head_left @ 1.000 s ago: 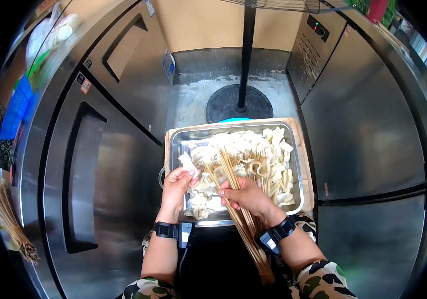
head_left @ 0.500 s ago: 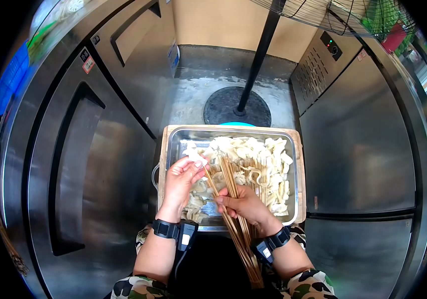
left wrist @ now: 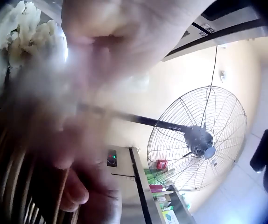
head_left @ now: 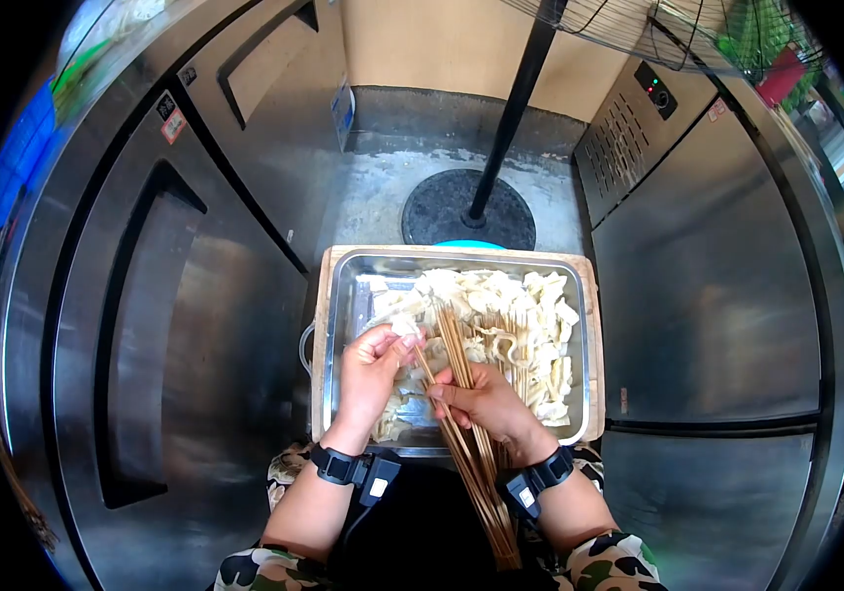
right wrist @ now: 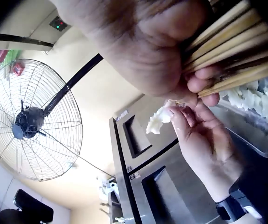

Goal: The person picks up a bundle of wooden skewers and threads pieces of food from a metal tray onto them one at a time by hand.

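Steel refrigerator doors with dark recessed handles fill the left side of the head view. Right of them a wooden board carries a rectangular steel tray, which sits close in front of the person. The tray holds a loose heap of pale, floppy food strips, piled mostly toward its far and right sides, with bare metal showing along its left wall.

The left hand hovers over the tray's left half. Its thumb and fingertips are drawn together in a pinch on one small pale piece, which is lifted just clear of the heap. The right-wrist view shows the same piece hanging from those fingertips.

Just beside it, the right hand is curled tightly round a bundle of bamboo skewers. Their points fan out over the heap and their butts run back past the wrist toward the lap. One skewer splays left toward the pinched piece; whether it touches cannot be told.

Beyond the tray stands a pedestal fan's round black base. A steel cabinet closes the right side.
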